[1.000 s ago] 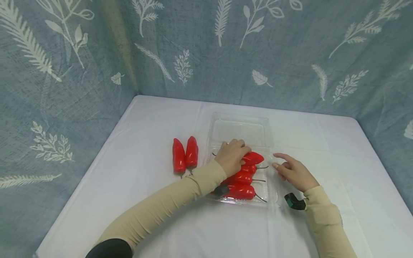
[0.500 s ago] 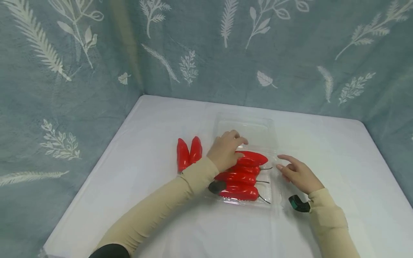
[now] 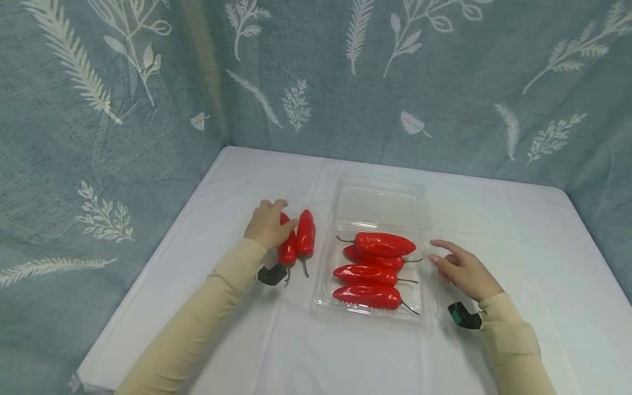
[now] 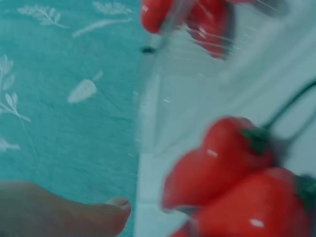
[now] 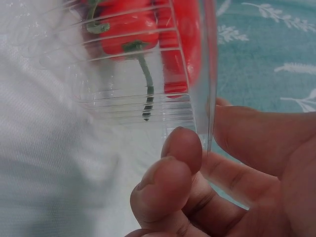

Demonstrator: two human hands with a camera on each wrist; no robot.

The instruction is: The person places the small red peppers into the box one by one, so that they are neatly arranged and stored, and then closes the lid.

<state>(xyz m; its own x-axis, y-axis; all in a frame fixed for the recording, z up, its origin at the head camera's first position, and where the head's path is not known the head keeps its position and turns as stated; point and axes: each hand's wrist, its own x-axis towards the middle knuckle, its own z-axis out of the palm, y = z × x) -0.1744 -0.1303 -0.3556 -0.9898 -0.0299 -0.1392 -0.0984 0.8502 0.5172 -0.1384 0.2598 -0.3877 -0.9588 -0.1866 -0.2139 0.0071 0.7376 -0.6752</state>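
My left hand (image 3: 270,224) is over the left one of two red peppers beside the container, its thumb and forefinger apart around the pepper (image 3: 287,249). The other loose pepper (image 3: 306,233) lies just right of it. In the left wrist view, the thumb (image 4: 106,215) stands clear of the two peppers (image 4: 217,158). Several red peppers (image 3: 370,296) lie crosswise in a clear plastic container (image 3: 321,293), the rear two overlapping. My right hand (image 3: 466,271) holds the container's right rim between thumb and curled fingers, as the right wrist view shows (image 5: 247,163).
The container's clear lid (image 3: 380,203) lies folded back behind it on the white-covered table (image 3: 494,219). A blue-green patterned cloth (image 3: 316,82) hangs behind and at the sides. Small black devices (image 3: 271,274) sit at both wrists.
My left hand has let go of the rearmost pepper in the container and moved left to the loose peppers. The right hand keeps its place at the rim. The head view has shifted slightly.
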